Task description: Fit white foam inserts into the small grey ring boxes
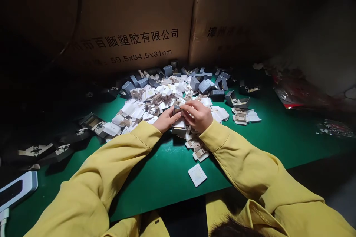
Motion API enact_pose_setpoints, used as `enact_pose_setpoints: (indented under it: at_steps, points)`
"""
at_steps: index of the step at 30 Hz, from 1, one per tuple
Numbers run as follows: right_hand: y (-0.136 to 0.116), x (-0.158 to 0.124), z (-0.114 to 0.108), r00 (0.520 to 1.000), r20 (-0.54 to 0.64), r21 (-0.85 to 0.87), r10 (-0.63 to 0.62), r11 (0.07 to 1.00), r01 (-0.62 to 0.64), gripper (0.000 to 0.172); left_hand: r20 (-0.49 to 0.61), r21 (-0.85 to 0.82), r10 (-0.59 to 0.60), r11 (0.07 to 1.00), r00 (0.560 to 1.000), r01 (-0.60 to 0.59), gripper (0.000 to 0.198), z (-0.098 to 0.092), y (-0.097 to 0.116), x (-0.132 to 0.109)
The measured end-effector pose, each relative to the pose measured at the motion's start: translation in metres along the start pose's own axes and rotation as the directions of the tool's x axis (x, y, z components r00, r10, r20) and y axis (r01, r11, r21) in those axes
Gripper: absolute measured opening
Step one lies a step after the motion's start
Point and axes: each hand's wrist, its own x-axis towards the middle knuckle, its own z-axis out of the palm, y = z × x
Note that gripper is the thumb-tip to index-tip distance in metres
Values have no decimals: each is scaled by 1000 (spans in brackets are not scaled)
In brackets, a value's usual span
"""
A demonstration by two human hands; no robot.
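Observation:
A small dark grey box (178, 131) with white lining sits in front of me, its lid tilted up. My left hand (165, 120) is closed on the left side of this lid, thumb toward the middle. From the right, my right hand (199, 116) has its fingers bent and pinched at the lid's top edge. The fingertips partly hide what lies between them. Around both hands spreads a heap of folded white card inserts (164, 94). Near the table's front edge lies a flat white square card (197, 175).
Several dark blue-grey boxes (205, 86) lie behind the heap, and open ones (93, 122) lie at left. Large cardboard cartons (133, 18) stand behind the green table (155, 185). A white device (19, 189) is at lower left, with plastic bags (300, 92) at right.

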Motion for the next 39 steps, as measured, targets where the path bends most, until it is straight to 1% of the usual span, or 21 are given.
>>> enact_pose_setpoints:
  at_steps: [2,3,4,5,7,9,10,12,17,21,24,26,28,30,33,35,37,38,39]
  points:
    - [-1,4,-10,994,112,-79,-18,996,27,29,-59,-34,-34,999,998,32,40,1,3,0]
    - [0,7,-16,987,163,-131,4,991,18,31,-87,-64,-60,996,994,55,41,1,5,0]
    - [2,9,-21,978,205,-194,47,981,-7,33,-109,-102,-88,992,990,77,42,1,7,0]
    - [3,10,-26,962,247,-268,119,962,-50,35,-118,-142,-115,985,986,98,42,1,9,1]
    - [8,11,-32,902,347,-400,256,911,-105,35,-117,-203,-147,972,982,122,41,1,13,1]
    - [11,11,-34,835,427,-483,348,868,-115,32,-112,-232,-153,965,982,124,40,0,15,1]
    - [12,10,-33,813,451,-503,368,858,-109,31,-108,-239,-153,963,982,124,40,0,16,1]
    - [13,8,-31,802,464,-518,375,850,-98,30,-89,-246,-157,960,984,131,41,-1,16,1]
    - [15,6,-27,817,465,-483,342,871,-90,31,-7,-232,-162,960,987,156,41,-3,13,0]
    - [18,3,-21,856,436,-430,276,900,-70,16,17,-246,-167,955,986,166,37,-4,12,-1]
    - [19,2,-16,883,409,-366,228,928,-70,19,31,-245,-167,955,986,169,36,-5,12,-1]
    - [19,1,-15,893,393,-345,221,935,-80,20,39,-241,-166,955,985,170,35,-6,12,0]
    - [18,1,-14,896,384,-349,224,933,-84,17,42,-239,-168,955,985,173,35,-6,11,0]
    - [18,1,-15,887,396,-363,235,928,-84,13,43,-235,-171,956,984,176,34,-6,11,0]
    - [18,1,-15,874,416,-360,253,928,-98,14,47,-226,-166,959,985,173,34,-6,11,0]
    - [19,2,-15,896,357,-318,263,937,-148,17,54,-208,-163,963,985,171,36,-7,12,0]
    - [19,4,-18,938,207,-221,278,947,-232,19,64,-191,-163,966,985,172,38,-8,12,1]
    - [19,6,-20,950,116,-139,291,952,-274,20,74,-192,-157,967,985,168,40,-9,12,1]
    - [17,7,-21,951,37,-28,308,951,-307,20,91,-200,-145,966,985,161,42,-10,13,1]
